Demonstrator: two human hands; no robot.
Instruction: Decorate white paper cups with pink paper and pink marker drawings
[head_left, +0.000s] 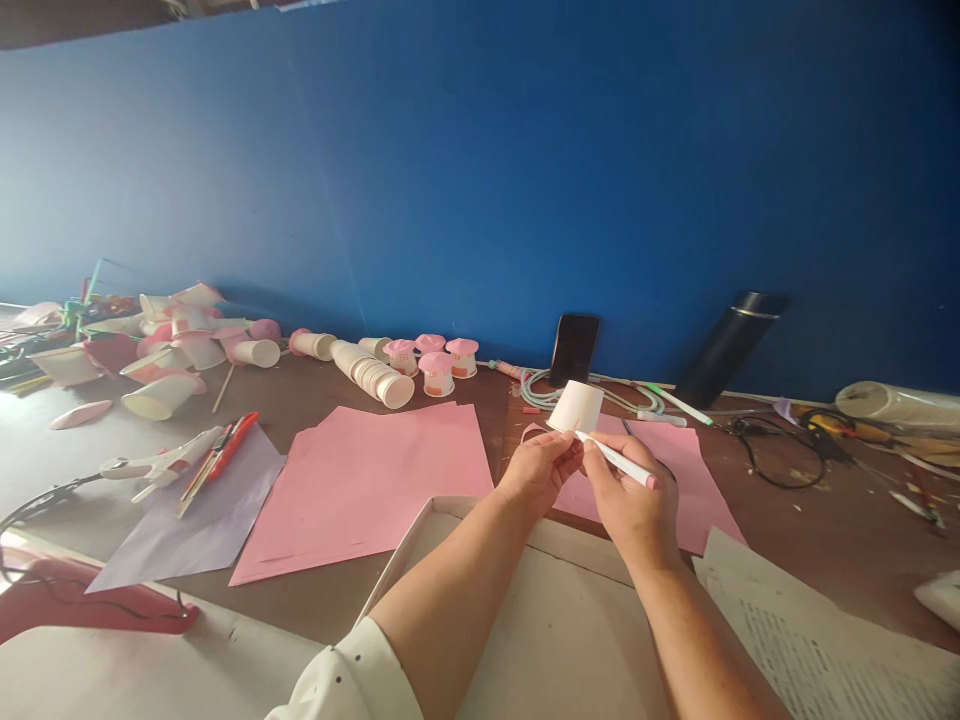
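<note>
My left hand (538,468) is closed on a small white paper cup (577,405), held upside down above the table. My right hand (626,495) grips a white marker with a pink cap (619,461); its tip touches the cup's lower rim. Both hands hover over a pink paper sheet (686,480) and the far edge of a shallow white cardboard box (540,600). A stack of pink paper sheets (367,480) lies to the left of my hands.
Several small cup houses with pink roofs (435,362), a lying stack of white cups (371,375) and a pile of cups (172,345) sit at the back left. A phone (574,348), black bottle (727,345), cables (772,445), glue gun (154,465), red cutter (225,445) and printed paper (817,645) lie around.
</note>
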